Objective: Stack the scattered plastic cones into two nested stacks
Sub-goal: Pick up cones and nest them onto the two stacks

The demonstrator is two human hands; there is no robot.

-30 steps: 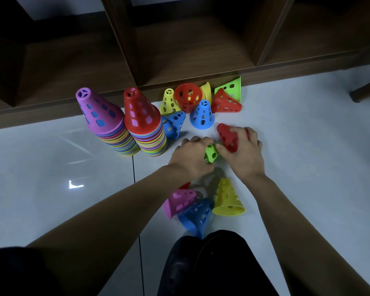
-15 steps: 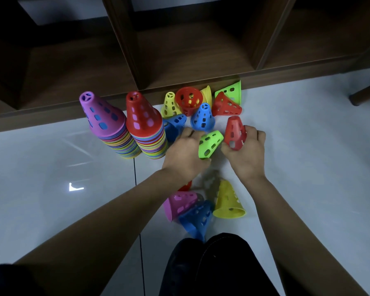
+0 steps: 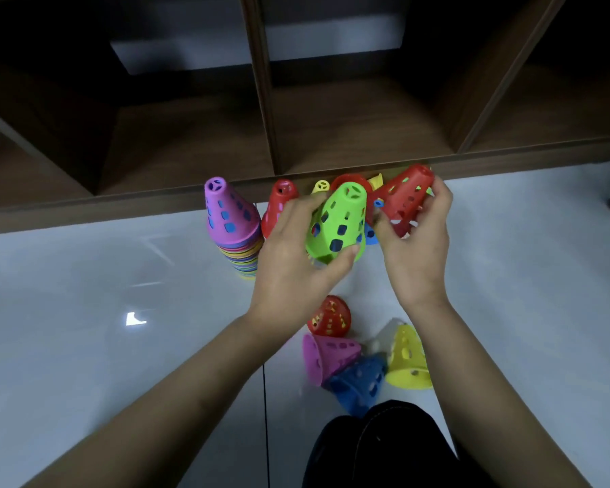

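My left hand (image 3: 289,255) curls its fingers round the green cone (image 3: 335,220), tip up and leaning away, just right of the red-topped stack (image 3: 277,204), so it is nearer, while my right hand (image 3: 416,255) grips the red cone (image 3: 404,197) aloft, tip tilted right.

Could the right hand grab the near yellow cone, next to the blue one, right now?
Probably not yet: the right hand is gripping a red cone. The yellow cone itself stands uncovered on the floor beside that forearm, so the way looks free once the hand lets go.
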